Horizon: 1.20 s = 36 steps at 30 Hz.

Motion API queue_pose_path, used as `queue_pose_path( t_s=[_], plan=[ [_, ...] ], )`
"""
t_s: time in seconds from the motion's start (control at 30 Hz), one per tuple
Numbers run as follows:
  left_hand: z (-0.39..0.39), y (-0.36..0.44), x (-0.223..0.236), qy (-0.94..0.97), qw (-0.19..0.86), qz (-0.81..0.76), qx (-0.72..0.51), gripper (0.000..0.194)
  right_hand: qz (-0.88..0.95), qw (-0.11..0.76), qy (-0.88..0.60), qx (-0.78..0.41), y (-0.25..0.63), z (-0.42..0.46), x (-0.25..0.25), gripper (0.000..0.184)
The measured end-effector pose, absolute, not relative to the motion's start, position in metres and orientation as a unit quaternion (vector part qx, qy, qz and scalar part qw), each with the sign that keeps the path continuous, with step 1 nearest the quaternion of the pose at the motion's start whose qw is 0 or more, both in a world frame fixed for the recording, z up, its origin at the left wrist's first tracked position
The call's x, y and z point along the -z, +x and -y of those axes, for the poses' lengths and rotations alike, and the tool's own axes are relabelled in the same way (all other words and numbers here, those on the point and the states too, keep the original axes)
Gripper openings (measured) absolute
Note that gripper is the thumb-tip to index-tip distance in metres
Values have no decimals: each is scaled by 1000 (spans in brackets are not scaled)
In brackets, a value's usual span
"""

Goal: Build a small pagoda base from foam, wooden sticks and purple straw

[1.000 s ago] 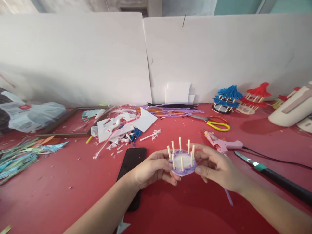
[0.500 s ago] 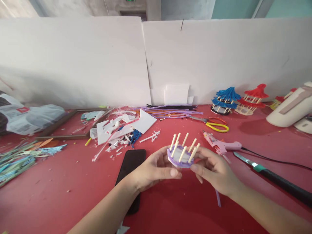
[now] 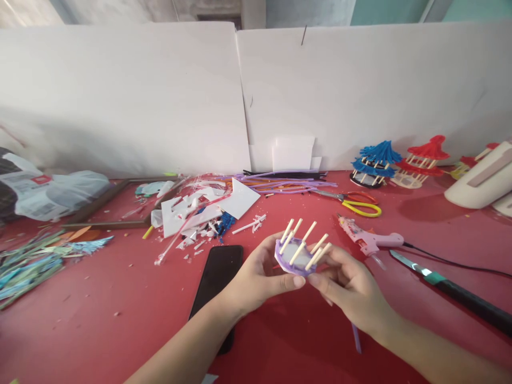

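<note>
Between my hands is a small model pavilion base (image 3: pixel 295 255), a white disc edged in purple with several pale sticks standing up from it. My left hand (image 3: pixel 266 277) grips its left side, thumb along the front edge. At the right front edge, my right hand (image 3: pixel 348 282) pinches with thumb and fingers closed. A purple strip (image 3: pixel 356 338) hangs below the right hand; its upper end is hidden. The base is held above the red table and tilts slightly toward me.
A black phone (image 3: pixel 218 277) lies left of my hands. To the right are a pink glue gun (image 3: pixel 372 239), a long-handled cutter (image 3: pixel 460 290) and yellow-and-red scissors (image 3: pixel 360 205). Paper scraps (image 3: pixel 200 213), purple strips (image 3: pixel 288 184), a blue model pavilion (image 3: pixel 376 164) and a red one (image 3: pixel 422 161) lie farther back.
The pavilion base has tilted and turned a little in my hands, its sticks now leaning more to the right. My left thumb has shifted right along its front edge.
</note>
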<state>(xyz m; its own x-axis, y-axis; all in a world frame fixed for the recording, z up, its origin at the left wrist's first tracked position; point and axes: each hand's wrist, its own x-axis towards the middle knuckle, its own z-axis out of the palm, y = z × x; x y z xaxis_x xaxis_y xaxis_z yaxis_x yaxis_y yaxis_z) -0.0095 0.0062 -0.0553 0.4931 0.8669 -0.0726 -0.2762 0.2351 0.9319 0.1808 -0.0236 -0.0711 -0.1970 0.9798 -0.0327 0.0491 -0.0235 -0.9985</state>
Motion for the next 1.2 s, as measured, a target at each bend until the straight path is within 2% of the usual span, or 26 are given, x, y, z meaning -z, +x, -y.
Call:
queue_pose_path(
  t_s=[0.23, 0.57, 0.97, 1.2],
  plan=[
    [-6, -7, 53, 466, 728, -289, -412, 49, 535, 444, -476, -539, 181, 24, 71, 38],
    [-3, -6, 60, 526, 685, -294, -410, 50, 541, 459, -478, -518, 182, 25, 71, 38],
    [-1, -8, 56, 534, 675, -336, -383, 57, 556, 459, -485, -495, 183, 24, 67, 37],
    [-1, -5, 52, 527, 675, -331, -397, 53, 566, 465, -472, -490, 183, 22, 71, 35]
  ],
)
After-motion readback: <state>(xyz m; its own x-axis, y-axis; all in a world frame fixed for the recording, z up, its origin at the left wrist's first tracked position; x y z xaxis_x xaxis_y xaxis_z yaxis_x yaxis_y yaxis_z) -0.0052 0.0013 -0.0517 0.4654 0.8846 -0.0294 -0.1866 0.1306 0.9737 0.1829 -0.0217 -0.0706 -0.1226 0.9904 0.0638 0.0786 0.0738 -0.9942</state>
